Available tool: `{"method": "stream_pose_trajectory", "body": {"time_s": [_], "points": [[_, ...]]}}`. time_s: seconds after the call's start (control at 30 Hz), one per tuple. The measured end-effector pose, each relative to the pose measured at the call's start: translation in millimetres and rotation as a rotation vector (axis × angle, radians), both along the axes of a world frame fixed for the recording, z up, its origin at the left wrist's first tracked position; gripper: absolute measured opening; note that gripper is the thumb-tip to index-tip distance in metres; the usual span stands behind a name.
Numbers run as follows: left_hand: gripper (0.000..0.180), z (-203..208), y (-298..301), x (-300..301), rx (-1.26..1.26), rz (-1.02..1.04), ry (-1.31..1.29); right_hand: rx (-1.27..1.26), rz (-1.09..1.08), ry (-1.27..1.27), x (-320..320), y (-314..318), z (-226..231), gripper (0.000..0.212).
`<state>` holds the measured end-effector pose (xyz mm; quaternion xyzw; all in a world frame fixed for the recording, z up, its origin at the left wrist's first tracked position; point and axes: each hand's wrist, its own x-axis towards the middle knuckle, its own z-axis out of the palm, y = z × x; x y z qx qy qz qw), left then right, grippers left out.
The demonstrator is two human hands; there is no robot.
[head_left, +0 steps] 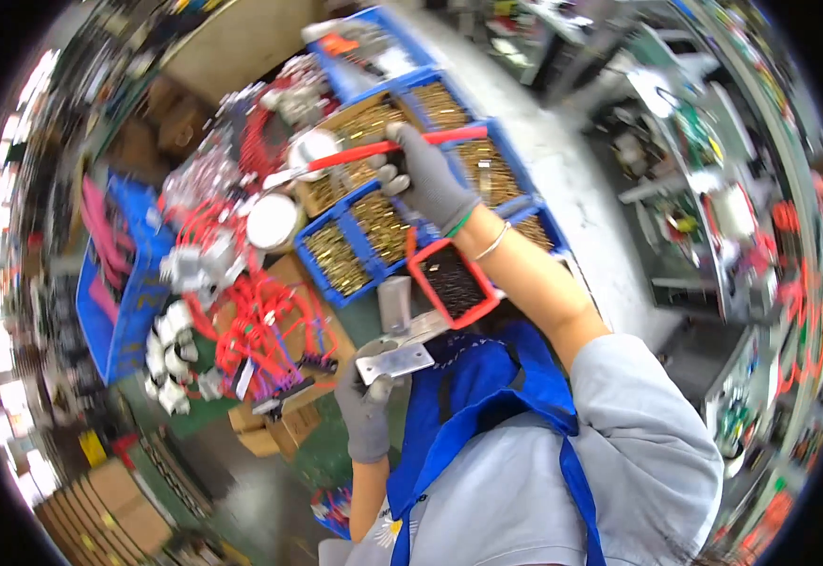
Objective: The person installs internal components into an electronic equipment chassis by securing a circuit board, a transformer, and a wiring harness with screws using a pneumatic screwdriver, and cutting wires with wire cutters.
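Note:
My left hand [366, 401], in a grey glove, is closed on a flat silver metal plate [407, 361] with small holes, in front of my blue apron. My right hand [427, 177], gloved in grey too, is raised over the parts bins and closed around a long red-handled tool [355, 154]. Its pale metal end points left; motion blur hides its exact kind. Below that hand lie blue bins [340, 302] of brass-coloured pins or screws. A red bin [487, 304] of dark screws sits below my right wrist. A grey metal block [394, 304] stands between it and my left hand.
Red cable bundles [270, 330] and white connectors [174, 354] lie to the left. A tilted blue crate [133, 311] holds pink material. A round white tub [273, 223] sits beside the bins. Cartons [109, 505] are stacked at lower left; equipment shelves [685, 170] stand at right.

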<state>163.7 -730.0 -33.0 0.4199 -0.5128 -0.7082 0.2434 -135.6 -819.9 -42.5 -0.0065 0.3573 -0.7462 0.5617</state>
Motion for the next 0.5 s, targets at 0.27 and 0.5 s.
{"method": "stream_pose_trajectory", "body": {"time_s": [0.27,0.5], "points": [[0.07,11.6,100.1,-77.4,0.03,-0.357,0.195,-0.335,-0.45,0.14,-40.7,281.8,94.1,0.057],[0.077,20.6,189.0,-141.0,0.072,-0.924,0.213,-0.109,-1.246,0.532,14.5,527.7,169.3,0.048]]}}
